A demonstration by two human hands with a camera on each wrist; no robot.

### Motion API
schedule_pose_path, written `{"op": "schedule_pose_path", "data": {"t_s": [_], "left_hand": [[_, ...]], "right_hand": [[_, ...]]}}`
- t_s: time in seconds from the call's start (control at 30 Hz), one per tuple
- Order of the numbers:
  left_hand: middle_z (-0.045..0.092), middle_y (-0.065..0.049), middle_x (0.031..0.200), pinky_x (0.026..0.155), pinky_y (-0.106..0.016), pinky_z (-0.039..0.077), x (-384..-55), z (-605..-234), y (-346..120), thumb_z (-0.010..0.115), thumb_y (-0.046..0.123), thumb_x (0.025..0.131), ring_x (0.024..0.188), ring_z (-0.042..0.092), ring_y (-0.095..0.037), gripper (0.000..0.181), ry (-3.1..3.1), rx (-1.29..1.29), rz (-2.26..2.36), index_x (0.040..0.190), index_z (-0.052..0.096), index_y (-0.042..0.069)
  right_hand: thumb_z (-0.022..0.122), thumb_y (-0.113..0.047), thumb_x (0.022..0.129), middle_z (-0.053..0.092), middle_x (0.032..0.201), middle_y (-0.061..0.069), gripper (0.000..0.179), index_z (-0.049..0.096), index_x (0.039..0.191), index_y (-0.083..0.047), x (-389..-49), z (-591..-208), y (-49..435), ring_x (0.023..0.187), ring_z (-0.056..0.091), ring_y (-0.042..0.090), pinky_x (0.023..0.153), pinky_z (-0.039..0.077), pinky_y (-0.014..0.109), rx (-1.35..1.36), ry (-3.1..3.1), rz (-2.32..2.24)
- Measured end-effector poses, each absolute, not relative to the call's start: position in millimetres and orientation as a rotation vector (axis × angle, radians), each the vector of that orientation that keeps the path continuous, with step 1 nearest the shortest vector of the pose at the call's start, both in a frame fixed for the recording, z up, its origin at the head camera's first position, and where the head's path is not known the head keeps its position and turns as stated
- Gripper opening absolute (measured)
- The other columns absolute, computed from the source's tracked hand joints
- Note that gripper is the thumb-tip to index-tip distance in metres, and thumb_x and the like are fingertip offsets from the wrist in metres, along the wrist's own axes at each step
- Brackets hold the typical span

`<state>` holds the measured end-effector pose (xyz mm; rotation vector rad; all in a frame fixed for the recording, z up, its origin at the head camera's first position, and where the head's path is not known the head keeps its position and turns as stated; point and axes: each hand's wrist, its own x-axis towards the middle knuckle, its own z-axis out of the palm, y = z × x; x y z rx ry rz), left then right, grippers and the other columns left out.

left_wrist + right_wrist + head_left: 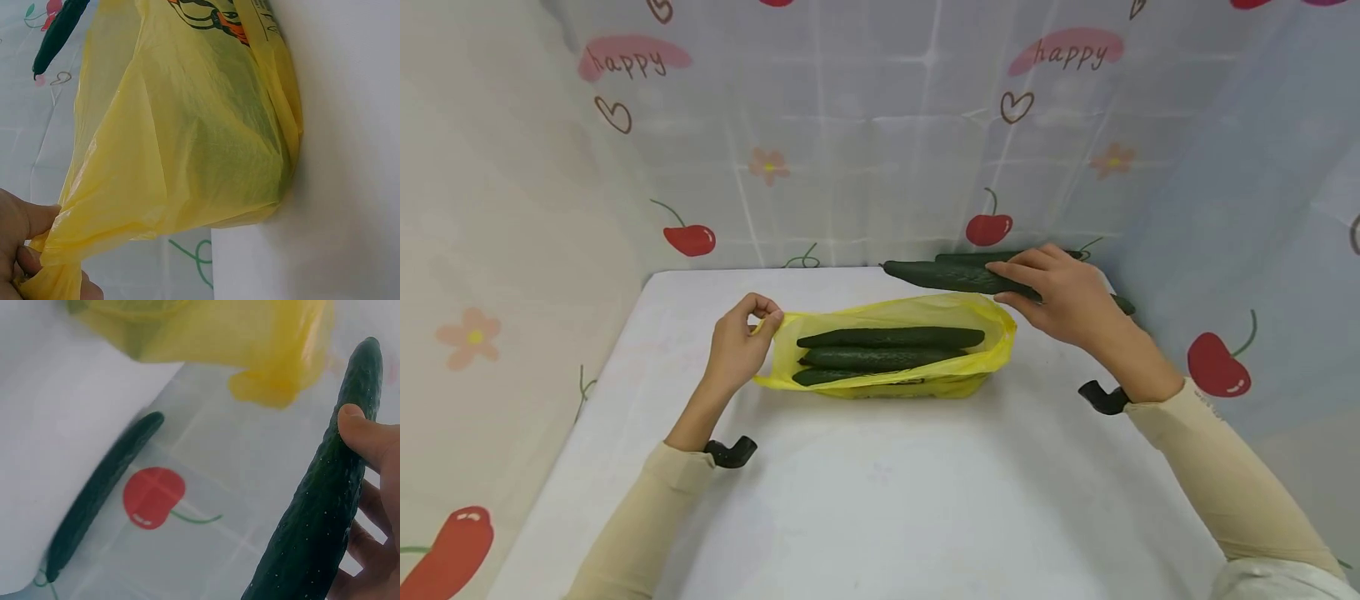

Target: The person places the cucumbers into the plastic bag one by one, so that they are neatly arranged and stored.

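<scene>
My left hand [739, 346] pinches the left end of a thin yellow plastic bag [943, 387], pulling its mouth open. Inside the bag three dark green cucumbers [891, 337] lie side by side, lengthwise. In the left wrist view, the gathered bag corner [62, 240] is between thumb and fingers. My right hand [1060, 296] grips another cucumber [932, 273] by its middle, level above the bag's back right rim. The right wrist view shows the thumb along one side of this bumpy cucumber [322, 494] and the fingers on the other side.
One more cucumber [103, 497] lies at the table's back edge, partly behind the held one in the head view. A white-covered table [880, 500] carries everything. Printed curtains [865, 150] with cherries and hearts stand behind and at both sides.
</scene>
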<state>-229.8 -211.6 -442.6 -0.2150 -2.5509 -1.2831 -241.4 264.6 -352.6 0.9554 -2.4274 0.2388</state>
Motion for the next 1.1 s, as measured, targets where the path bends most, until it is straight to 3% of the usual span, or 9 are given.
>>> {"op": "schedule_pose_path", "data": {"t_s": [0.37, 0.87, 1.1], "left_hand": [[0.069, -0.014, 0.104, 0.097, -0.052, 0.053, -231, -443, -213, 0.063, 0.022, 0.109, 0.101, 0.064, -0.032, 0.015, -2.539, -0.223, -1.295, 0.109, 0.067, 0.008], [0.068, -0.017, 0.107, 0.101, -0.060, 0.054, -231, -445, -213, 0.062, 0.022, 0.110, 0.105, 0.062, -0.033, 0.018, -2.529, -0.195, -1.318, 0.111, 0.066, 0.005], [0.069, -0.016, 0.106, 0.102, -0.059, 0.053, -228, -444, -214, 0.061, 0.023, 0.111, 0.105, 0.062, -0.031, 0.018, -2.529, -0.198, -1.316, 0.111, 0.066, 0.005]], "right_hand": [[0.089, -0.024, 0.088, 0.078, 0.114, 0.006, 0.046, 0.076, 0.132, -0.016, -225, -346, 226, 0.100, 0.065, 0.027, 0.071, 0.061, 0.041, 1.136, -2.479, 0.139], [0.083, -0.038, 0.096, 0.077, 0.112, -0.001, 0.042, 0.076, 0.134, -0.021, -216, -352, 158, 0.097, 0.068, 0.021, 0.063, 0.058, 0.037, 1.178, -2.633, 0.008], [0.077, -0.039, 0.100, 0.075, 0.118, -0.002, 0.041, 0.073, 0.137, -0.023, -217, -362, 136, 0.108, 0.071, 0.020, 0.078, 0.062, 0.040, 1.147, -2.860, -0.034]]}}
